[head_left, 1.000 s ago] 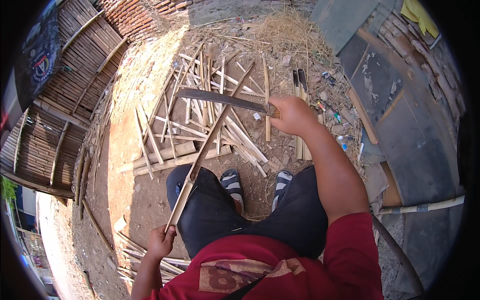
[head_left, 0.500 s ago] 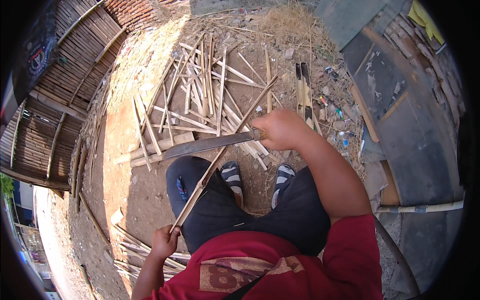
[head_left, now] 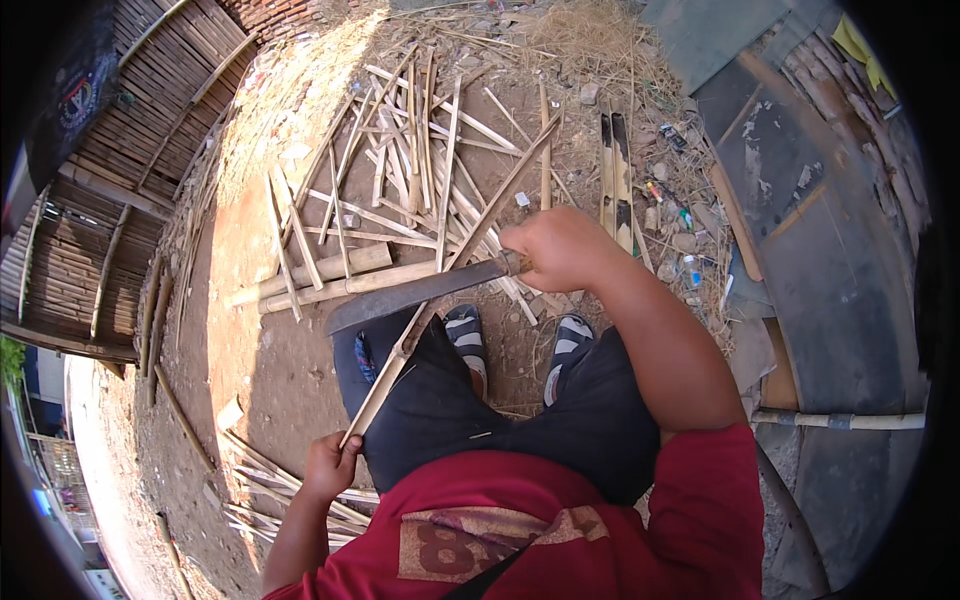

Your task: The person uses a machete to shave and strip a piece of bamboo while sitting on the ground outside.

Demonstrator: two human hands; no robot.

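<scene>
Pinches the near end of the long split bamboo [head_left: 380, 393] in the left hand [head_left: 330, 465], pointing it away and rightward over the left leg [head_left: 430, 420], and grips the knife [head_left: 410, 296] crossways over the bamboo's middle in the right hand [head_left: 565, 248].

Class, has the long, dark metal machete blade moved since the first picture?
Yes: the blade moved down the picture, judged against the two round, tan bamboo poles.

The long dark steel machete blade [head_left: 420, 291], gripped in the right hand [head_left: 560, 250], crosses over the split tan bamboo strip [head_left: 379, 389], blocking passage along it. Nearer the body, free room lies above the black trousers [head_left: 600, 420], between strip and bare right forearm [head_left: 665, 335]. Beyond, crisscrossed pale bamboo slats [head_left: 449, 170] obstruct reaching.
</scene>
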